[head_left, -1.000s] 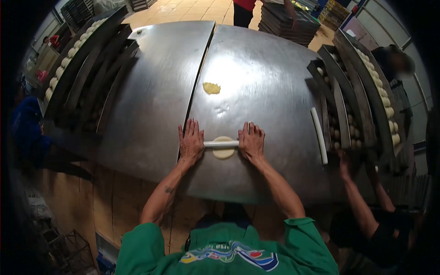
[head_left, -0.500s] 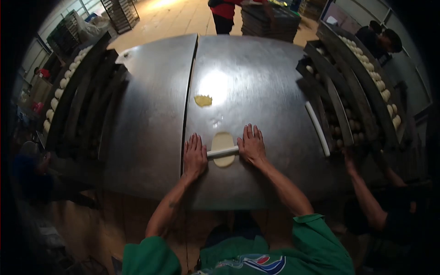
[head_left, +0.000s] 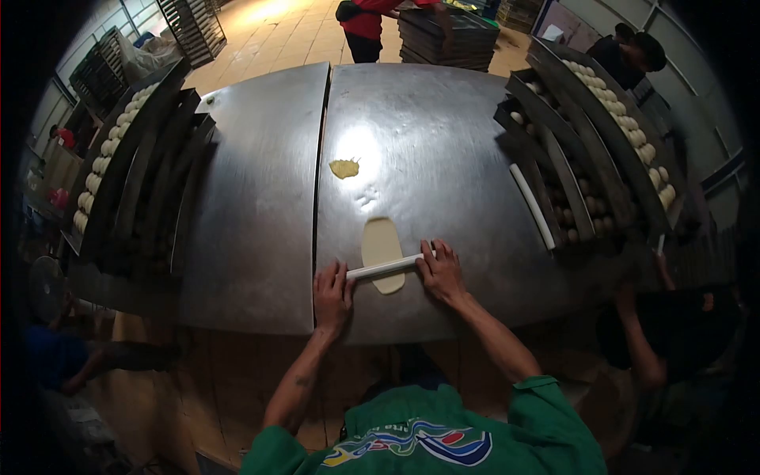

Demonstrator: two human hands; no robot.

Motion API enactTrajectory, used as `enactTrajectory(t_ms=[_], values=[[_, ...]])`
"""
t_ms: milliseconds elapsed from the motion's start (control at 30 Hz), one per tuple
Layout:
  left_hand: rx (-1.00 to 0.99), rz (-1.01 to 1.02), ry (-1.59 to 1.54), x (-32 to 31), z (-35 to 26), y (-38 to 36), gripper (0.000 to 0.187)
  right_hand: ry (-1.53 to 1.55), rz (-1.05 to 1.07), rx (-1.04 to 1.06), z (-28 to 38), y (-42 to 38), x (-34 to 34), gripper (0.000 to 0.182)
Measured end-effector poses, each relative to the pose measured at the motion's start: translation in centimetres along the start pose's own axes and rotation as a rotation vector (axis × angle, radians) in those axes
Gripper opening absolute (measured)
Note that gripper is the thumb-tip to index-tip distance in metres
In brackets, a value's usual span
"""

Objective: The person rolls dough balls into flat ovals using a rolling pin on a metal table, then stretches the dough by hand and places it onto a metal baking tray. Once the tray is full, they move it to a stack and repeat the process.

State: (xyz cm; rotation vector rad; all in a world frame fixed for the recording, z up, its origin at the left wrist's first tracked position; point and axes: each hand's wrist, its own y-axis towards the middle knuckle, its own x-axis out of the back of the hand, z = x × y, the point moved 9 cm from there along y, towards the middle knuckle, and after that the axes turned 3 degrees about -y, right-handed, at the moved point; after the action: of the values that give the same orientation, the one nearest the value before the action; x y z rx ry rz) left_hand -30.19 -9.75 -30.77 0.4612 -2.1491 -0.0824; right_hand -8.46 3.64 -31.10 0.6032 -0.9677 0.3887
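A flattened oval of pale dough (head_left: 381,239) lies on the metal table (head_left: 253,222). Across its lower part rests a thin white rolling pin (head_left: 386,267), slightly higher on its right side. My left hand (head_left: 332,298) grips the pin's left end, fingers bent over it. At the other end, my right hand (head_left: 441,272) has its fingers curled around the pin. Some of the dough shows below the pin, and the longer part stretches above it.
A yellow smear (head_left: 344,169) marks the table further up. Another white rod (head_left: 532,206) lies by the right-hand trays (head_left: 558,154). Stacked trays (head_left: 131,174) with dough balls stand on the left. A seam splits the tabletop. Co-workers are at both sides and a person in red (head_left: 364,28) at the back.
The dough has become longer. My hands went from flat, stretched fingers on the pin to fingers bent around its ends, and they sit slightly lower. The whole view has shifted a little.
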Motion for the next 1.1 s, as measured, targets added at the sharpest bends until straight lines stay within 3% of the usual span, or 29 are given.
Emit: enactTrajectory(t_ms=[33, 67, 200, 267, 300, 367, 400, 433, 500, 567, 800, 900, 933, 1000, 1033, 1100], values=[[-0.069, -0.094, 0.248, 0.8, -0.7, 2.2, 0.047, -0.175, -0.06, -0.013, 0.1, 1.7, -0.2, 0.045], [-0.055, -0.056, 0.378, -0.1, 0.4, 4.8, 0.047, -0.17, -0.072, -0.01, -0.2, 4.0, -0.9, 0.045], [-0.026, -0.154, 0.364, -2.3, 3.1, 17.4, 0.05, -0.261, -0.154, -0.261, -4.8, 13.1, -2.0, 0.046], [-0.002, -0.272, 0.039, -2.6, 4.8, 22.9, 0.051, -0.27, -0.157, -0.386, -7.7, 17.6, -1.1, 0.047], [-0.006, -0.256, 0.04, -3.5, 5.4, 24.8, 0.051, -0.166, -0.072, -0.469, -9.4, 19.5, -1.4, 0.05], [0.203, -0.269, -0.568, -4.4, 8.8, 26.5, 0.051, -0.055, 0.013, -0.55, -11.0, 20.0, -3.1, 0.054], [0.286, -0.309, -0.819, -4.5, 9.6, 26.0, 0.053, -0.124, -0.037, -0.476, -10.9, 20.2, -3.9, 0.057], [0.292, -0.306, -0.813, -4.2, 9.5, 24.6, 0.053, -0.191, -0.081, -0.405, -10.7, 19.8, -4.7, 0.06], [0.144, -0.217, -0.488, -4.0, 8.5, 20.0, 0.053, -0.191, -0.009, -0.356, -8.3, 16.5, -4.8, 0.065], [0.041, 0.005, 0.15, -3.5, 3.8, 13.0, 0.054, -0.266, 0.071, -0.19, -4.1, 11.9, -5.0, 0.064], [-0.086, 0.098, 0.256, -1.0, -4.2, -6.2, 0.054, -0.113, 0.115, -0.04, 1.8, -4.0, -0.6, 0.056], [-0.106, 0.045, 0.279, -1.4, -3.6, -6.1, 0.055, -0.062, 0.025, 0.05, 1.7, -5.6, 0.2, 0.048], [-0.141, -0.029, 0.108, -0.1, -4.3, -5.3, 0.049, -0.026, -0.032, 0.118, 1.9, -5.8, 0.8, 0.041], [-0.165, -0.088, 0.038, 0.1, -4.1, -4.3, 0.035, 0.082, 0.054, 0.104, 1.6, -5.2, 1.1, 0.026], [-0.274, -0.127, 0.051, 0.1, -4.6, -4.6, 0.035, 0.083, -0.009, 0.176, 1.6, -5.3, 0.9, 0.025], [-0.328, -0.117, 0.081, 0.2, -6.0, -6.3, 0.031, -0.014, 0.121, 0.278, 2.7, -5.6, 1.8, 0.027]])
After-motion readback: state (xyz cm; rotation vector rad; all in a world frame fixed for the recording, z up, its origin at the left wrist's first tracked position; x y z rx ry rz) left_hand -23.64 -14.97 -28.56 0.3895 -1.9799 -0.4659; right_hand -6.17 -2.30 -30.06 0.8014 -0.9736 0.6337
